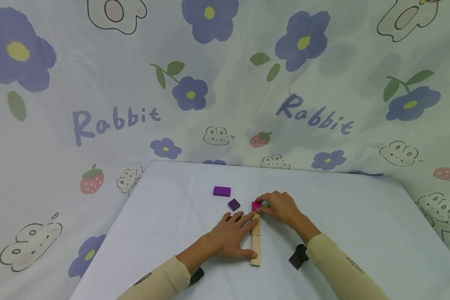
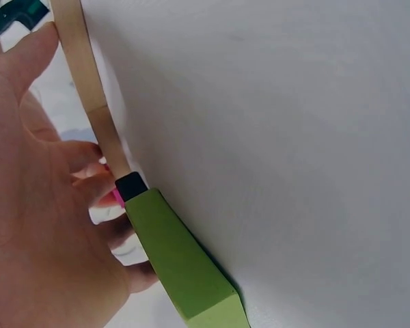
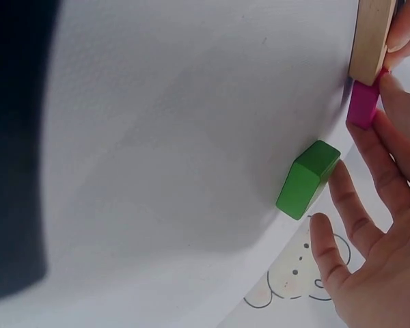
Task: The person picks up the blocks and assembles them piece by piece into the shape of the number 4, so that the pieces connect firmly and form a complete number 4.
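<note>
Two light wooden blocks point(image 1: 256, 250) lie end to end on the white table, with a pink block point(image 3: 363, 104) at their far end. My right hand point(image 1: 281, 207) pinches the pink block between thumb and finger. Spread out, my left hand point(image 1: 228, 239) touches the side of the wooden blocks with thumb and fingertips. A bright green block point(image 3: 305, 181) lies beside my right fingers. In the left wrist view, a dark block point(image 2: 130, 185) and an olive-green block point(image 2: 181, 256) sit close by my left fingers; the left hand hides most of that spot in the head view.
A purple block point(image 1: 222, 191) and a dark purple block point(image 1: 234, 204) lie farther back, left of the row. Dark wrist devices point(image 1: 298, 256) hang under both sleeves. A patterned cloth point(image 1: 217, 91) rises behind the table.
</note>
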`<state>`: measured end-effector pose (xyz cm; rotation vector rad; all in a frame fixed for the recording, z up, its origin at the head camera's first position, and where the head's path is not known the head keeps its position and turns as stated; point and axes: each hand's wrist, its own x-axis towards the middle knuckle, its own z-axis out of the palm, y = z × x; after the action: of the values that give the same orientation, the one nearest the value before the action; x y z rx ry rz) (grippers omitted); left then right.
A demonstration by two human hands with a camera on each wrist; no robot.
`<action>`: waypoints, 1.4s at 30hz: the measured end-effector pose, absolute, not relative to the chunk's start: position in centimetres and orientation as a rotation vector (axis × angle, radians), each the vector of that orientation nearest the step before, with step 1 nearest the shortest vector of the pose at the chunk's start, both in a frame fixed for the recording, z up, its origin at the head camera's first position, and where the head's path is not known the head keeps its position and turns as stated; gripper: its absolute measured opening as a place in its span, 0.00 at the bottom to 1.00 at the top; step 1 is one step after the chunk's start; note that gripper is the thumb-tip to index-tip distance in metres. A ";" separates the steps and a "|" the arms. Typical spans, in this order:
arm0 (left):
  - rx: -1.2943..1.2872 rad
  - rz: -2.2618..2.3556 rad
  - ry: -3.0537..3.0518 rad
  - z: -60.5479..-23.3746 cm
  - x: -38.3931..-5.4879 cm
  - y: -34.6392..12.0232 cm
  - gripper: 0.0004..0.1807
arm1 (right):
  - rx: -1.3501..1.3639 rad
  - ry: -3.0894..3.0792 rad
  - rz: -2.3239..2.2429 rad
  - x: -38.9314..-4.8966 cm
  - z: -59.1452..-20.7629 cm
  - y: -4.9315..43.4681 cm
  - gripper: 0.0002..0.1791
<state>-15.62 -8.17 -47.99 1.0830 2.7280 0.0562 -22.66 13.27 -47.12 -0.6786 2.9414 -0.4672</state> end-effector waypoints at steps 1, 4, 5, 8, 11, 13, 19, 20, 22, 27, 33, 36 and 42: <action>1.082 0.057 2.728 -48.0 -15.6 -8.2 0.51 | -0.678 2.942 -0.467 -22.7 -47.1 13.3 0.19; 1.082 0.058 2.730 -48.0 -15.6 -8.2 0.51 | -0.677 2.943 -0.465 -22.7 -47.2 13.3 0.19; 1.081 0.058 2.729 -48.0 -15.7 -8.2 0.51 | -0.675 2.943 -0.462 -22.7 -47.2 13.3 0.19; 1.082 0.059 2.731 -48.1 -15.7 -8.2 0.51 | -0.673 2.940 -0.453 -22.7 -47.3 13.3 0.19; 1.082 0.064 2.731 -48.2 -15.7 -8.2 0.51 | -0.672 2.939 -0.446 -22.8 -47.4 13.2 0.18; 1.084 0.070 2.731 -48.2 -15.7 -8.2 0.51 | -0.669 2.937 -0.445 -22.8 -47.4 13.2 0.18; 1.085 0.090 2.726 -48.1 -15.6 -8.2 0.51 | -0.656 2.935 -0.455 -22.8 -47.5 13.1 0.17; 1.084 0.092 2.725 -48.1 -15.6 -8.2 0.51 | -0.652 2.934 -0.460 -22.7 -47.5 13.1 0.17; 1.081 0.093 2.723 -48.1 -15.6 -8.2 0.51 | -0.634 2.928 -0.470 -22.7 -47.5 13.1 0.17; 1.077 0.077 2.725 -48.4 -15.7 -8.2 0.51 | -0.592 2.914 -0.477 -22.7 -47.4 13.0 0.18; 1.072 0.082 2.724 -48.4 -15.7 -8.2 0.52 | -0.595 2.917 -0.478 -22.6 -47.4 13.0 0.18; 1.066 0.087 2.720 -48.3 -15.7 -8.2 0.52 | -0.604 2.923 -0.476 -22.6 -47.4 13.0 0.18; 1.064 0.079 2.718 -48.3 -15.7 -8.1 0.52 | -0.608 2.923 -0.478 -22.5 -47.4 13.0 0.18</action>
<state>-15.71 -8.14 -48.27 1.0645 2.7179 0.0790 -22.55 12.99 -47.37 -0.6080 2.9232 -0.4776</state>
